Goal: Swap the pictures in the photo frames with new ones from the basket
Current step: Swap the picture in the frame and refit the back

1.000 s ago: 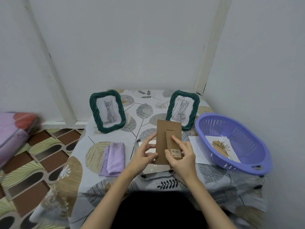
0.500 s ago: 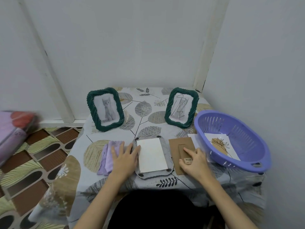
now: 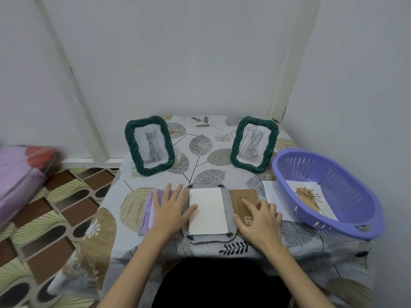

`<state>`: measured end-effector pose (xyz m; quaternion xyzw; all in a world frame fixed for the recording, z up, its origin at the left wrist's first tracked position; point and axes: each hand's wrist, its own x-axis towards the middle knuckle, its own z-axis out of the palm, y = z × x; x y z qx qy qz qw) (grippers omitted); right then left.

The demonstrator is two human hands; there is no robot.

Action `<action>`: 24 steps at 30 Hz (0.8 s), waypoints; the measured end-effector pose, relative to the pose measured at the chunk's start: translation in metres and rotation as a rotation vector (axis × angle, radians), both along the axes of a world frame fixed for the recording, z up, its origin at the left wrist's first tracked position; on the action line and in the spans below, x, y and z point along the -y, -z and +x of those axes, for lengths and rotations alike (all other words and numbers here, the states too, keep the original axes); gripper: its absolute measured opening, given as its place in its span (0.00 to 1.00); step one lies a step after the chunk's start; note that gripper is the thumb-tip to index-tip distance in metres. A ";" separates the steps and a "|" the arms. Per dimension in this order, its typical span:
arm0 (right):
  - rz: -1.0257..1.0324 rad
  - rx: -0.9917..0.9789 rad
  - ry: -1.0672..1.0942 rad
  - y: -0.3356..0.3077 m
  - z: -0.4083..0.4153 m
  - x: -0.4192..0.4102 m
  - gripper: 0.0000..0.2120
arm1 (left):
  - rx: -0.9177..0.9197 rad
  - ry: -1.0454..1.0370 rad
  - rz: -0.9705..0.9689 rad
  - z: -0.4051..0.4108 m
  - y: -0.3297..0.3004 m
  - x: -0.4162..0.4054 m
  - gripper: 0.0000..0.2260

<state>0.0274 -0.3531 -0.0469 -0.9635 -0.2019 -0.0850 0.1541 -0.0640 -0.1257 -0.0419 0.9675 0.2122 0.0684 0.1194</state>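
A grey photo frame (image 3: 230, 236) lies face down at the table's front, and a white picture back (image 3: 208, 211) shows inside it. My left hand (image 3: 171, 206) rests flat, fingers spread, across the frame's left edge and the folded purple cloth (image 3: 148, 215). Right of the frame lies its brown cardboard backing (image 3: 241, 197), with my right hand (image 3: 259, 218) resting on it, fingers loosely bent. Two green frames stand at the back: one with a cat picture (image 3: 149, 145), one with a line drawing (image 3: 253, 144). The purple basket (image 3: 347, 174) at right holds a plant picture (image 3: 310, 197).
A white sheet (image 3: 272, 197) lies partly under the basket's left rim. The table stands in a wall corner, its patterned cloth (image 3: 200, 143) hanging over the edges. A pink bundle (image 3: 20, 174) sits at far left above the patterned floor.
Both hands held the cardboard backing above the frame a second ago. The right hand has laid it on the table right of the frame. The left hand has come down onto the frame's left edge.
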 end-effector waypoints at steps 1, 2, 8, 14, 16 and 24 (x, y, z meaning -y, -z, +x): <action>0.005 0.007 -0.049 -0.001 -0.004 -0.004 0.27 | -0.011 0.019 -0.026 0.004 -0.002 -0.002 0.31; 0.000 -0.003 -0.116 -0.001 -0.009 -0.009 0.27 | -0.035 0.033 -0.043 0.007 -0.004 -0.004 0.35; -0.091 -0.108 -0.260 0.005 -0.021 -0.024 0.28 | -0.160 0.045 -0.065 0.025 -0.004 -0.013 0.44; -0.064 -0.139 -0.239 0.010 -0.021 -0.025 0.28 | -0.212 0.100 0.043 0.031 0.003 -0.016 0.41; -0.046 -0.141 -0.239 0.011 -0.021 -0.025 0.28 | -0.184 0.093 0.031 0.029 0.006 -0.016 0.40; -0.021 -0.155 -0.235 0.016 -0.021 -0.023 0.29 | -0.057 0.125 -0.176 0.030 0.001 -0.010 0.31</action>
